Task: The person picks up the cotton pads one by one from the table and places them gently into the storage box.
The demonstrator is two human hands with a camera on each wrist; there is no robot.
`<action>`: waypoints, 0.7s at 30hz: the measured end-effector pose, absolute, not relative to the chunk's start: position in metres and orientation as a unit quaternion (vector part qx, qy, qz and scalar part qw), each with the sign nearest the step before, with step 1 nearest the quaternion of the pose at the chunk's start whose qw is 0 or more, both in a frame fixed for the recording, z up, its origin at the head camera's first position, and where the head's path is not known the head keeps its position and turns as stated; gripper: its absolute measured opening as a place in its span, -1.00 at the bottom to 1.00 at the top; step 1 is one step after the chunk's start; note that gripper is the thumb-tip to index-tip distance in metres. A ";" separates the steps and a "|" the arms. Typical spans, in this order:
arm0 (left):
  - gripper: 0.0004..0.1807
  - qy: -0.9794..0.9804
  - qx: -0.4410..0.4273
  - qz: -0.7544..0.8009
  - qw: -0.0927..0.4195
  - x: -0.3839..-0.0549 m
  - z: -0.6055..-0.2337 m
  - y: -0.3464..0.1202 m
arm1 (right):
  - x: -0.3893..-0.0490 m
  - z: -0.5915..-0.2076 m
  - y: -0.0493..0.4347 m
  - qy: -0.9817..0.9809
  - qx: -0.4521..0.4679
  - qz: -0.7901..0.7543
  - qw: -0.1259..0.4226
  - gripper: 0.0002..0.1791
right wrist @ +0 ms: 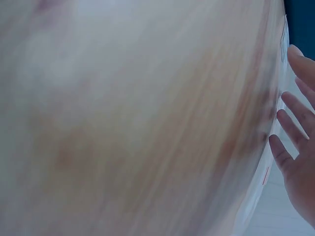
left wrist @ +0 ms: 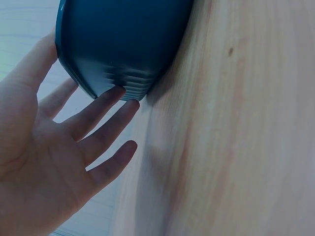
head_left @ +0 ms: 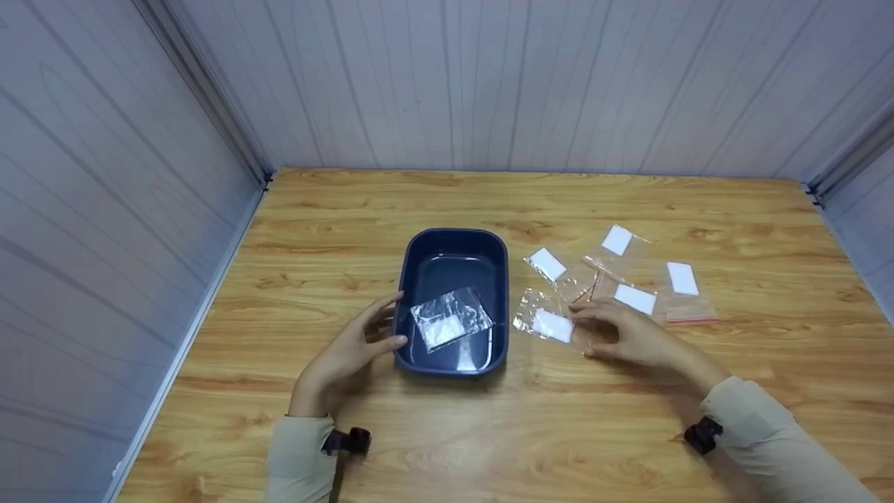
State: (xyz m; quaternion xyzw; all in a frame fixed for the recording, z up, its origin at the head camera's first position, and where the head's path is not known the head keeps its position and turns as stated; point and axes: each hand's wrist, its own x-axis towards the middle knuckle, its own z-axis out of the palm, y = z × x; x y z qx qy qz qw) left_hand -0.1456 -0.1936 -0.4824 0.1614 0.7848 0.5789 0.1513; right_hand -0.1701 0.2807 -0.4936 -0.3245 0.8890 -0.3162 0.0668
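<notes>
A dark blue plastic tub [head_left: 454, 232] stands on the table, with one clear zip bag [head_left: 451, 320] holding a white card inside it. My left hand [head_left: 353, 347] is at the tub's left side, its fingers spread and extended against the outer wall; in the left wrist view, fingertips [left wrist: 118, 92] meet the ridged end of the tub. My right hand [head_left: 632, 335] reaches low over the loose bags, thumb and fingers apart. Its fingertips are right at the edge of a clear zip bag [head_left: 553, 326] with a white card in it. The right wrist view shows its fingers [right wrist: 290, 125] extended.
Several more clear zip bags with white cards lie right of the tub, among them a near-right bag [head_left: 682, 278], a far bag [head_left: 617, 239] and a left bag [head_left: 547, 265]. Some overlap. Pale panel walls [head_left: 489, 84] bound the wooden table [head_left: 335, 209] at the back and sides.
</notes>
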 end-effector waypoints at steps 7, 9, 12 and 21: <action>-0.18 0.792 0.153 0.571 0.153 -0.144 -0.482 -0.193 | -0.169 -0.493 0.278 0.902 -0.316 -0.282 0.080 -0.33; -0.18 0.793 0.150 0.571 0.153 -0.144 -0.482 -0.192 | -0.169 -0.493 0.278 0.904 -0.316 -0.275 0.080 -0.33; -0.20 0.789 0.153 0.575 0.151 -0.144 -0.482 -0.193 | -0.169 -0.494 0.278 0.904 -0.324 -0.270 0.070 -0.36; -0.21 0.792 0.160 0.571 0.145 -0.145 -0.483 -0.193 | -0.171 -0.493 0.276 0.899 -0.342 -0.269 0.040 -0.46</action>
